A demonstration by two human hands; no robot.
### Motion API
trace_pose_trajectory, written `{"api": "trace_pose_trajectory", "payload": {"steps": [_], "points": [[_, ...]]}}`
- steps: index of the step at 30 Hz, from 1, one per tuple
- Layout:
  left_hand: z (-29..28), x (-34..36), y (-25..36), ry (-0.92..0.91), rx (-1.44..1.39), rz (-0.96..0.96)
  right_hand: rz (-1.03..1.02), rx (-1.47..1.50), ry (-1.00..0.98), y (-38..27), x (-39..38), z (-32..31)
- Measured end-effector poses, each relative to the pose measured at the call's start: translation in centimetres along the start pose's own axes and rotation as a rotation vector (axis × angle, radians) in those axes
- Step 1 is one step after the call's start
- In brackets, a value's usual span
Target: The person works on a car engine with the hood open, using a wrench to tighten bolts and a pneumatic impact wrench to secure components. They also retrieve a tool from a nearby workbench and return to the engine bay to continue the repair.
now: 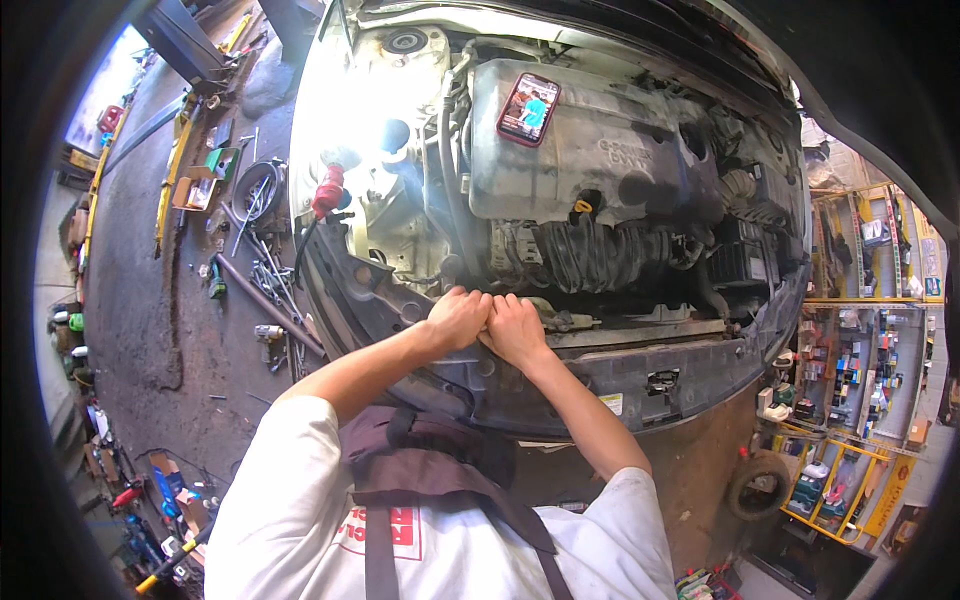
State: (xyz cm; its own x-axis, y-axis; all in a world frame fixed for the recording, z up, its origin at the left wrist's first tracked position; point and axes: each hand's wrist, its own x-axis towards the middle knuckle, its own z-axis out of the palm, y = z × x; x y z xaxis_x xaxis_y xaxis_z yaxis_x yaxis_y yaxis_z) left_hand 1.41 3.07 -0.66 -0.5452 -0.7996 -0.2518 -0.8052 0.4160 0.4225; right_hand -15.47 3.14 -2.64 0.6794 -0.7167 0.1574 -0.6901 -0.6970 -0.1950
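Both my hands meet at the front edge of an open engine bay. My left hand [461,318] has its fingers curled, knuckles up. Against it sits my right hand [516,328], closed as well. Whatever they grip lies hidden under the fingers. Just beneath them runs the black plastic front panel [640,378], and to their right is the radiator's top edge [640,333]. Beyond stand the ribbed black intake manifold [605,255] and the grey engine cover [600,140]. A yellow dipstick handle [583,206] shows at the cover's near edge.
A phone [528,109] with a lit screen lies on the engine cover. At the left, a red-bodied lamp [328,190] glares. Wrenches [275,275], a round tray [258,190] and an impact wrench [268,332] lie on the floor. Shelves [870,300] and a tire [757,487] stand right.
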Motion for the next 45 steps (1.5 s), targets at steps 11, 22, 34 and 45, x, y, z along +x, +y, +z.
{"api": "trace_pose_trajectory", "payload": {"steps": [11, 22, 34, 45], "points": [[0.5, -6.3, -0.3, 0.600, -0.047, 0.089, -0.351, 0.102, -0.444, 2.1, 4.3, -1.1], [1.3, -6.4, -0.6, 0.652, -0.069, 0.104, -0.299, 0.198, -0.439, 2.5, 4.4, -0.9], [1.7, -5.9, -0.3, 0.678, 0.059, 0.062, -0.340, 0.080, -0.167, 2.6, 2.0, 1.5], [2.3, -5.8, -0.1, 0.679, 0.119, 0.028, -0.302, -0.055, -0.024, 2.0, 1.6, 3.0]]}}
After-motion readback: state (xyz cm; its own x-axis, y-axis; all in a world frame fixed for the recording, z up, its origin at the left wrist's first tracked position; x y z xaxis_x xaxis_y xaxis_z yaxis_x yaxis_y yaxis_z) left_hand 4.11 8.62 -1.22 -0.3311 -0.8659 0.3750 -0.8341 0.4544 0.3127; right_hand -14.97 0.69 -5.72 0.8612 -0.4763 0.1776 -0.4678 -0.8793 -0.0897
